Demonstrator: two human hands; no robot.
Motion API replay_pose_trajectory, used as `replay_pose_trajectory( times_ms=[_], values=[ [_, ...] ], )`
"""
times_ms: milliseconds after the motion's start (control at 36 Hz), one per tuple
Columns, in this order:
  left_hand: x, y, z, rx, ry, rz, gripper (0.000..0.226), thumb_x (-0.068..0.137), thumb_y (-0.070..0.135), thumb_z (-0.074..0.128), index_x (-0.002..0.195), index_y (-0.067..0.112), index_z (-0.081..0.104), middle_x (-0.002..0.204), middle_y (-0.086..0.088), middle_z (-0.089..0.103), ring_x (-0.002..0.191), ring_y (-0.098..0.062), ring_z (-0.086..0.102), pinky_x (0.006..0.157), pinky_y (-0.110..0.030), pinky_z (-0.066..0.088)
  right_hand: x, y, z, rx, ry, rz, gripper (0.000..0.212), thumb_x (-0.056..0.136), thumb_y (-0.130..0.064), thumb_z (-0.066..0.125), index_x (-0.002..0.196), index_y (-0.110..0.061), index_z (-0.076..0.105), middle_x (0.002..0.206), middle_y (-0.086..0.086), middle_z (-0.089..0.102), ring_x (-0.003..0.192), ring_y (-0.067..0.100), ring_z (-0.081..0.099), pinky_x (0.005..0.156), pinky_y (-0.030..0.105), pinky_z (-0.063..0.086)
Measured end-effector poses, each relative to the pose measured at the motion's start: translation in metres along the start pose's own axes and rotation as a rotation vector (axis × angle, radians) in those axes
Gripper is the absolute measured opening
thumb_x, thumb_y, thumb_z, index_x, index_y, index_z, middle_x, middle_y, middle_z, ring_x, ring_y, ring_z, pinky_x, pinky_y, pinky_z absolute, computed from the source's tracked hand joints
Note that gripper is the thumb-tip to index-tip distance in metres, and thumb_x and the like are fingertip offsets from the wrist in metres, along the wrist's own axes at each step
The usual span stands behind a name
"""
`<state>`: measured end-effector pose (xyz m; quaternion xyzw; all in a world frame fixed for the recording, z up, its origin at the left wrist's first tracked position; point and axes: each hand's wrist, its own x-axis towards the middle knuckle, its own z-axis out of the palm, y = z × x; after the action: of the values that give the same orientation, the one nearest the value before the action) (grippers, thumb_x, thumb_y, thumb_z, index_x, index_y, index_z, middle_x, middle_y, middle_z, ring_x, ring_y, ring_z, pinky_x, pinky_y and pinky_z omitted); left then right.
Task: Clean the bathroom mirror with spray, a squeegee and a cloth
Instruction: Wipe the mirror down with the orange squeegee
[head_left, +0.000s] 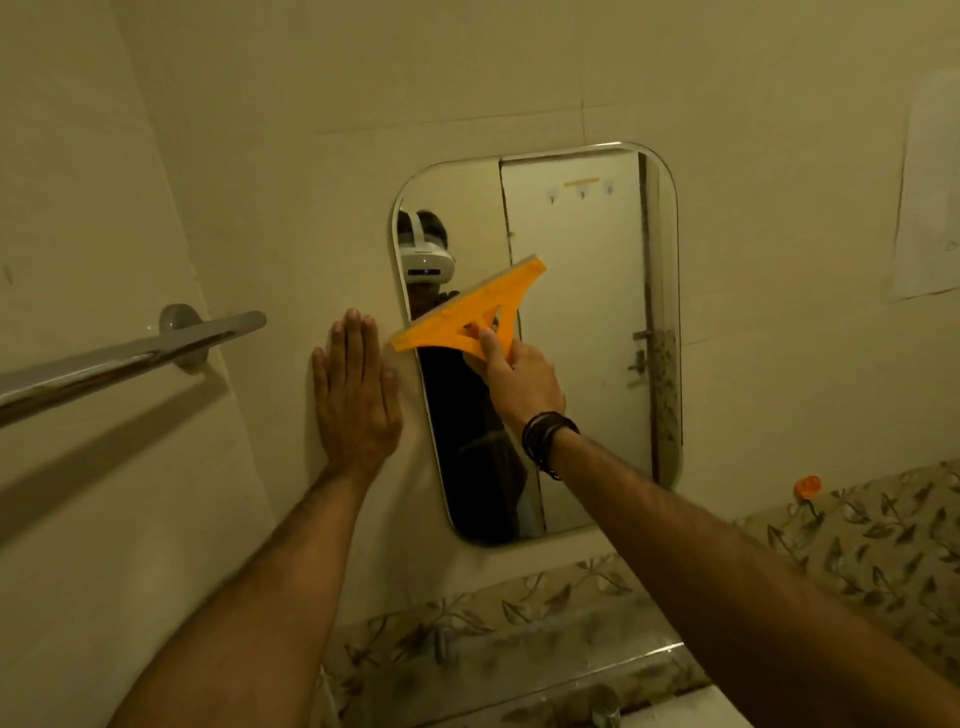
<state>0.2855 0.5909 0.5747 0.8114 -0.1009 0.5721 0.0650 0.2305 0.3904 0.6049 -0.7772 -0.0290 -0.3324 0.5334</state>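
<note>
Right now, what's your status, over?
Right hand grips squeegee, blade tilted on mirror. Left hand flat on wall. Nothing in the way.

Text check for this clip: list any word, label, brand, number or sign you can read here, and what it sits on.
No text can be read in this picture.
Squeegee: plain orange, no marking visible.
Paper sheet on the wall right of the mirror: pale, only a faint small mark, too blurred to read.
Headset reflected in the mirror: a small light, no legible brand.
Orange cap on the patterned ledge: too small to tell.
</note>
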Motion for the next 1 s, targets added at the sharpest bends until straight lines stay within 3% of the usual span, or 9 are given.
replay_pose_trajectory(
  times_ms=[111, 194, 361, 472, 556, 639, 806, 917, 1000],
  values=[
    [0.001, 0.001, -0.001, -0.013, -0.008, -0.004, 0.062, 0.106, 0.034, 0.021, 0.163, 0.011, 0.010, 0.171, -0.010, 0.008, 0.159, -0.025, 0.007, 0.128, -0.049, 0.006, -0.051, 0.056, 0.001, 0.002, -0.034, 0.081, 0.052, 0.098, -0.065, 0.036, 0.096, -0.024, 0.069, 0.073, -0.007, 0.064, 0.067, 0.014, 0.061, 0.057, 0.030, 0.047],
    [-0.001, 0.002, 0.000, -0.015, -0.013, -0.021, 0.062, 0.106, 0.033, 0.020, 0.163, 0.011, 0.009, 0.171, -0.010, 0.007, 0.159, -0.025, 0.005, 0.128, -0.048, 0.004, -0.097, 0.099, 0.006, -0.048, -0.040, 0.201, 0.055, 0.099, -0.062, 0.036, 0.082, -0.020, 0.068, 0.067, -0.005, 0.061, 0.065, 0.016, 0.060, 0.057, 0.031, 0.043],
    [-0.010, 0.009, 0.005, -0.036, -0.016, -0.089, 0.063, 0.106, 0.038, 0.013, 0.163, 0.011, 0.005, 0.171, -0.011, 0.006, 0.159, -0.026, 0.003, 0.128, -0.050, 0.004, -0.156, 0.150, 0.013, -0.046, -0.072, 0.325, 0.044, 0.101, -0.056, 0.037, 0.095, -0.031, 0.073, 0.063, -0.008, 0.055, 0.061, 0.008, 0.054, 0.051, 0.024, 0.034],
    [-0.024, 0.013, 0.008, -0.020, -0.016, -0.125, 0.064, 0.107, 0.039, 0.013, 0.163, 0.010, 0.006, 0.171, -0.013, 0.009, 0.158, -0.027, 0.005, 0.127, -0.051, 0.004, -0.165, 0.159, 0.016, -0.045, -0.078, 0.360, 0.049, 0.102, -0.055, 0.036, 0.104, -0.024, 0.074, 0.069, -0.004, 0.060, 0.066, 0.011, 0.058, 0.053, 0.027, 0.035],
    [-0.032, 0.014, 0.010, -0.008, -0.029, -0.142, 0.064, 0.107, 0.040, 0.013, 0.163, 0.010, 0.006, 0.171, -0.013, 0.008, 0.158, -0.028, 0.005, 0.127, -0.051, 0.004, -0.170, 0.163, 0.012, -0.065, -0.087, 0.391, 0.050, 0.103, -0.052, 0.038, 0.090, -0.016, 0.070, 0.069, -0.002, 0.057, 0.066, 0.015, 0.056, 0.054, 0.028, 0.035],
    [-0.037, 0.014, 0.012, -0.005, -0.045, -0.147, 0.063, 0.108, 0.039, 0.016, 0.163, 0.011, 0.002, 0.171, -0.013, 0.006, 0.158, -0.029, 0.004, 0.127, -0.052, 0.003, -0.178, 0.176, 0.011, -0.094, -0.115, 0.477, 0.051, 0.100, -0.060, 0.037, 0.085, -0.018, 0.063, 0.079, -0.001, 0.060, 0.082, 0.024, 0.061, 0.070, 0.034, 0.045],
    [-0.057, 0.019, 0.011, 0.009, -0.082, -0.180, 0.063, 0.108, 0.038, 0.017, 0.163, 0.011, 0.001, 0.171, -0.013, 0.003, 0.158, -0.029, 0.002, 0.127, -0.051, 0.002, -0.187, 0.203, -0.005, -0.108, -0.162, 0.671, 0.060, 0.099, -0.060, 0.038, 0.123, -0.011, 0.066, 0.125, 0.017, 0.065, 0.117, 0.037, 0.059, 0.094, 0.039, 0.045],
    [-0.072, 0.024, 0.013, 0.006, -0.112, -0.209, 0.064, 0.109, 0.034, 0.024, 0.163, 0.010, 0.000, 0.171, -0.014, 0.002, 0.158, -0.030, 0.001, 0.128, -0.052, 0.003, -0.184, 0.200, -0.022, -0.128, -0.131, 0.585, 0.057, 0.096, -0.068, 0.036, 0.098, -0.021, 0.069, 0.095, 0.003, 0.066, 0.097, 0.029, 0.062, 0.082, 0.038, 0.047],
    [-0.086, 0.033, 0.012, -0.013, -0.137, -0.260, 0.064, 0.108, 0.034, 0.025, 0.163, 0.010, 0.001, 0.171, -0.014, 0.002, 0.159, -0.029, 0.001, 0.128, -0.051, 0.004, -0.176, 0.192, -0.040, -0.136, -0.106, 0.557, 0.055, 0.098, -0.064, 0.038, 0.071, -0.020, 0.058, 0.074, 0.001, 0.058, 0.076, 0.024, 0.056, 0.067, 0.034, 0.039]
  ],
)
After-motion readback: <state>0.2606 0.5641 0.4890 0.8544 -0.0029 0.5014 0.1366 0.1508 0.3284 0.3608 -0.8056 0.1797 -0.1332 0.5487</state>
